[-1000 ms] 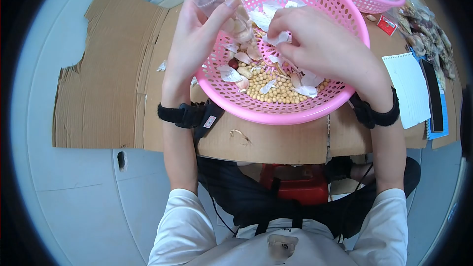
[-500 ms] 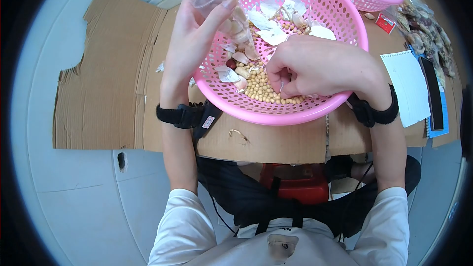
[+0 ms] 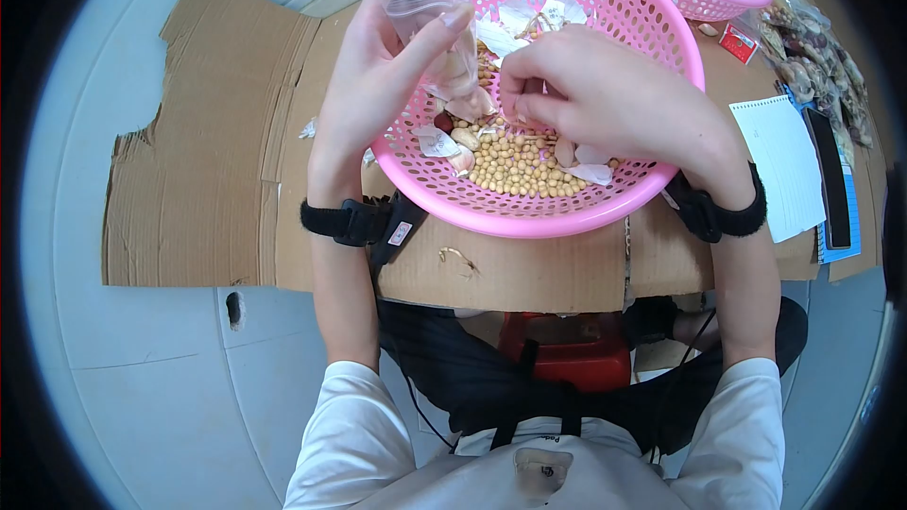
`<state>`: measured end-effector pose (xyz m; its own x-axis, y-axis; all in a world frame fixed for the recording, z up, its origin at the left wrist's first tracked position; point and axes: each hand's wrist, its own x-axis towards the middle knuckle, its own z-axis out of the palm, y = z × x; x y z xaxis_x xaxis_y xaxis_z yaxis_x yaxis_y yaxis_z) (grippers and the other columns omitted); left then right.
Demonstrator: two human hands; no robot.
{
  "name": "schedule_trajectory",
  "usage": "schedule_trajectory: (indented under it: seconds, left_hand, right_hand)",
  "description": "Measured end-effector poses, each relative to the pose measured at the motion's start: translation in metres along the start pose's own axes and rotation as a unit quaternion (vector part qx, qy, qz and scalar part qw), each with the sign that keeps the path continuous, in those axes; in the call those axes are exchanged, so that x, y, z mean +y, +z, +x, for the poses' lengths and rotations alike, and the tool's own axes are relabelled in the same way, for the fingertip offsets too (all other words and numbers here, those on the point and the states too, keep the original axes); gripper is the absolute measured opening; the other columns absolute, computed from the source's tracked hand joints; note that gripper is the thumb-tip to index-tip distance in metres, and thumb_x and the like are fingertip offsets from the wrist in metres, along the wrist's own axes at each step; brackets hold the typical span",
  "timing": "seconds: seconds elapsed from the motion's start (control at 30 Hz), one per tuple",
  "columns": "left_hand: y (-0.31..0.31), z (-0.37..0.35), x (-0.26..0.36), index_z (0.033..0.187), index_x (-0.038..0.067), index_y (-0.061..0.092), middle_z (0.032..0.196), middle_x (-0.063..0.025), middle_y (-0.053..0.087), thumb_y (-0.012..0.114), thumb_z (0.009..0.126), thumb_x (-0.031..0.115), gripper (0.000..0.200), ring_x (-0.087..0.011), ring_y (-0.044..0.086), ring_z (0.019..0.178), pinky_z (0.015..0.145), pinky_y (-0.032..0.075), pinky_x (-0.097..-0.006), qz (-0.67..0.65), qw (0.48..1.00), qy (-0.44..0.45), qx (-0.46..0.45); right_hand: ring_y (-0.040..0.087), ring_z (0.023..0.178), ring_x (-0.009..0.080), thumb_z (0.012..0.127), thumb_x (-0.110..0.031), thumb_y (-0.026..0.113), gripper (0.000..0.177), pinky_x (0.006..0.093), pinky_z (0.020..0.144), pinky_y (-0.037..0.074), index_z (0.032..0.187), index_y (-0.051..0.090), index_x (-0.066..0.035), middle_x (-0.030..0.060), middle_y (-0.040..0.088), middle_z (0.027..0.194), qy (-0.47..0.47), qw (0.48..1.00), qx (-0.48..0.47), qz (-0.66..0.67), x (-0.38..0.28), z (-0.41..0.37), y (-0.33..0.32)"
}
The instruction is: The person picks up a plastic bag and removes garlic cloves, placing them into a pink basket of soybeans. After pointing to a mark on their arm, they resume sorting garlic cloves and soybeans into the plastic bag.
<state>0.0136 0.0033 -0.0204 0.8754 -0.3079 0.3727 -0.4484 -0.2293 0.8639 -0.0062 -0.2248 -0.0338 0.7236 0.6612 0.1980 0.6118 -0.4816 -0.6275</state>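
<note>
My left hand is closed round a clear zip bag with pale garlic cloves inside, held over the left side of a pink perforated basket. My right hand hovers inside the basket, its thumb and fingers pinched together near the bag. What it pinches, if anything, is hidden. Below it lie soybeans, with a peanut, a dark red item and garlic cloves to the left. White paper scraps are mixed in, partly behind my right hand.
A second pink basket with clear plastic stands at the back right. Nearby are a red packet, bags of mixed dried goods, a notepad and a black phone-like object. Cardboard covers the work surface.
My right hand has risen from the soybeans and moved up and left toward the bag. Scraps and cloves at the basket's lower right now show. The bag has shifted slightly and hangs more upright.
</note>
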Motion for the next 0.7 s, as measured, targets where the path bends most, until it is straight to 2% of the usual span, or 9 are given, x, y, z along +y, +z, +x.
schedule_trajectory:
  seconds: [0.03,0.07,0.17,0.23,0.27,0.33,0.47,0.53,0.7]
  left_hand:
    - [0.0,0.0,0.0,0.128,-0.003,0.055,0.115,-0.0105,0.071,0.075,0.097,0.019,0.043,-0.0146,0.067,0.108,0.093,0.054,-0.0301,-0.002,1.0,0.006,-0.006]
    - [0.001,0.0,0.0,0.128,-0.003,0.056,0.115,-0.0101,0.071,0.076,0.097,0.018,0.042,-0.0143,0.067,0.107,0.093,0.053,-0.0299,-0.004,1.0,0.011,-0.013]
    - [0.002,-0.001,0.003,0.128,-0.001,0.059,0.114,-0.0092,0.071,0.075,0.097,0.017,0.039,-0.0138,0.067,0.107,0.094,0.053,-0.03,0.01,1.0,0.008,-0.022]
    - [0.003,-0.001,0.003,0.128,-0.001,0.06,0.114,-0.0092,0.071,0.076,0.096,0.019,0.041,-0.0141,0.067,0.107,0.095,0.053,-0.0308,0.024,0.999,0.013,-0.045]
    - [0.003,-0.001,0.003,0.129,0.0,0.061,0.114,-0.0091,0.071,0.077,0.095,0.021,0.043,-0.0145,0.067,0.107,0.095,0.053,-0.0317,0.038,0.997,0.017,-0.068]
    - [0.0,-0.002,-0.004,0.131,0.0,0.061,0.115,-0.0094,0.071,0.078,0.093,0.024,0.047,-0.0154,0.067,0.108,0.096,0.053,-0.0327,0.068,0.992,0.024,-0.1]
    - [0.001,-0.003,-0.003,0.133,-0.001,0.062,0.115,-0.0104,0.071,0.081,0.088,0.029,0.057,-0.0174,0.067,0.108,0.098,0.053,-0.0349,0.102,0.984,0.038,-0.143]
    - [0.001,-0.003,-0.003,0.133,-0.001,0.063,0.115,-0.0103,0.071,0.082,0.088,0.029,0.057,-0.0174,0.067,0.108,0.098,0.053,-0.0349,0.094,0.985,0.033,-0.144]
    - [0.001,-0.003,-0.004,0.133,-0.001,0.063,0.116,-0.0105,0.072,0.082,0.088,0.029,0.058,-0.0176,0.067,0.108,0.097,0.053,-0.035,0.078,0.987,0.039,-0.136]
  right_hand:
    - [0.069,0.073,0.0358,0.087,-0.005,0.059,0.013,0.0447,0.071,0.055,0.09,0.07,0.003,0.0215,0.068,0.075,-0.056,0.996,0.065,-0.04,0.006,0.002,0.003]
    - [0.069,0.073,0.0358,0.087,-0.005,0.059,0.013,0.0447,0.071,0.055,0.09,0.07,0.003,0.0215,0.068,0.075,-0.056,0.996,0.065,-0.04,0.01,0.003,0.004]
    - [0.07,0.075,0.036,0.088,-0.005,0.059,0.015,0.045,0.071,0.055,0.095,0.07,0.003,0.0226,0.069,0.079,-0.034,0.988,0.146,-0.032,0.01,0.005,0.002]
    - [0.068,0.079,0.0314,0.093,-0.009,0.061,0.018,0.0416,0.076,0.053,0.104,0.067,0.004,0.016,0.066,0.081,0.015,0.968,0.249,0.022,0.0,0.005,-0.003]
    - [0.068,0.079,0.0314,0.093,-0.009,0.061,0.018,0.0416,0.076,0.053,0.104,0.067,0.004,0.016,0.066,0.081,0.015,0.968,0.25,0.022,-0.013,0.002,-0.009]
    - [0.065,0.075,0.0197,0.1,-0.011,0.06,0.021,0.0321,0.068,0.051,0.108,0.066,0.007,0.015,0.067,0.09,-0.005,0.952,0.296,0.074,-0.04,-0.005,-0.019]
    - [0.066,0.076,0.0166,0.097,-0.007,0.06,0.018,0.0301,0.067,0.05,0.108,0.068,0.006,0.0136,0.069,0.09,-0.08,0.962,0.244,0.092,-0.027,-0.004,-0.023]
    - [0.066,0.076,0.0152,0.096,-0.007,0.062,0.018,0.0289,0.066,0.05,0.108,0.07,0.004,0.0129,0.072,0.091,-0.157,0.955,0.235,0.089,-0.021,-0.002,-0.021]
    - [0.067,0.075,0.0154,0.096,-0.008,0.063,0.019,0.028,0.065,0.051,0.108,0.072,0.003,0.0132,0.073,0.092,-0.089,0.964,0.209,0.137,-0.024,0.001,-0.026]
